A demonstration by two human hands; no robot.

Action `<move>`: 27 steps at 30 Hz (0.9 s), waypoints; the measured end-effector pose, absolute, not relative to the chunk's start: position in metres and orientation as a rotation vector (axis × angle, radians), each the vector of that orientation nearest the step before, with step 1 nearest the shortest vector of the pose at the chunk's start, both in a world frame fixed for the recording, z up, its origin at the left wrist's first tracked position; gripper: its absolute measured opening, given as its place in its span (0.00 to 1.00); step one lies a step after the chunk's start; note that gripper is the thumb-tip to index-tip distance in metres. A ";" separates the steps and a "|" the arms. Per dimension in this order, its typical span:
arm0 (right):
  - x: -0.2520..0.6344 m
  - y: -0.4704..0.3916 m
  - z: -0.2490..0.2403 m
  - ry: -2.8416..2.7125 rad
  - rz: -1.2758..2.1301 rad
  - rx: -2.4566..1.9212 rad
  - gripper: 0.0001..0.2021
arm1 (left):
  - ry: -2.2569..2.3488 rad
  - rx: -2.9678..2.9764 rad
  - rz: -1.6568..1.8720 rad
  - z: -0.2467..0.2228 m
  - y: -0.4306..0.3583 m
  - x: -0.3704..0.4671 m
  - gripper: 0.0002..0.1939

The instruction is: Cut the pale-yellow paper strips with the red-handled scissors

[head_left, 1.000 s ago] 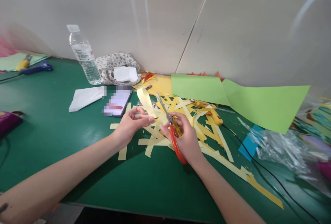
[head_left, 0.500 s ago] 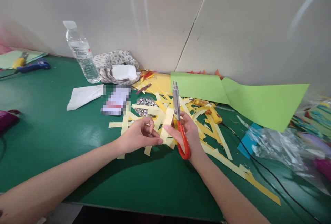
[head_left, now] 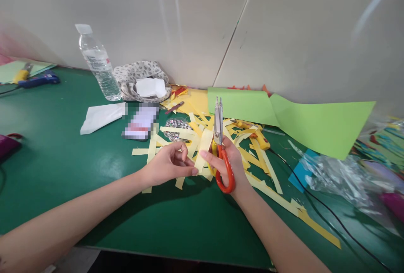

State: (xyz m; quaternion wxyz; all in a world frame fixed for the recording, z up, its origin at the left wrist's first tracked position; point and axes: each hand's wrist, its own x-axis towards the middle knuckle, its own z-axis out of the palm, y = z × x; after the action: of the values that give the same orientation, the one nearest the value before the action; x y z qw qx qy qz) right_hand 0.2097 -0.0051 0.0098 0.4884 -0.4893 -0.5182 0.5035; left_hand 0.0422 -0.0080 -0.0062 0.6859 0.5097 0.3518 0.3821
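Note:
My left hand (head_left: 173,161) pinches the lower end of a pale yellow paper strip (head_left: 204,144) between thumb and fingers. Across from it, my right hand (head_left: 229,161) has its thumb on the same strip and also holds red-handled scissors (head_left: 218,128), whose blades point up and away from me. Something yellow shows beside the scissors' handle, partly hidden by the fingers. Many loose yellow strips (head_left: 268,191) lie around and beneath both hands on the green table (head_left: 151,222). Just behind the left hand is a round container of small shiny pieces (head_left: 177,130).
A water bottle (head_left: 102,69), patterned pouch (head_left: 142,73), white tissue (head_left: 101,117) and blurred phone (head_left: 142,122) are at back left. Green sheets (head_left: 325,121), a yellow glue gun (head_left: 261,138) with black cord, and clear plastic (head_left: 341,176) lie right. A wall rises behind.
The scissors have tilted slightly to the right in my right hand, with the blade tips a little farther right. Both hands keep nearly the same places.

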 end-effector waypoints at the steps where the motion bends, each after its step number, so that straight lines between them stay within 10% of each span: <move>1: 0.210 -0.005 0.010 -1.261 1.225 -1.185 0.22 | 0.784 1.138 0.858 -0.006 -0.008 0.042 0.19; 27: 0.210 -0.003 0.006 -1.268 1.187 -1.189 0.21 | 0.774 1.149 0.852 -0.006 -0.007 0.042 0.18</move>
State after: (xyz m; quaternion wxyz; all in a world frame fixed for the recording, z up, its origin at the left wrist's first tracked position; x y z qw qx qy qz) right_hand 0.2102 -0.0032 0.0064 0.4955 -0.4905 -0.5232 0.4900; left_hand 0.0415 -0.0071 -0.0060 0.6871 0.5131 0.3459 0.3807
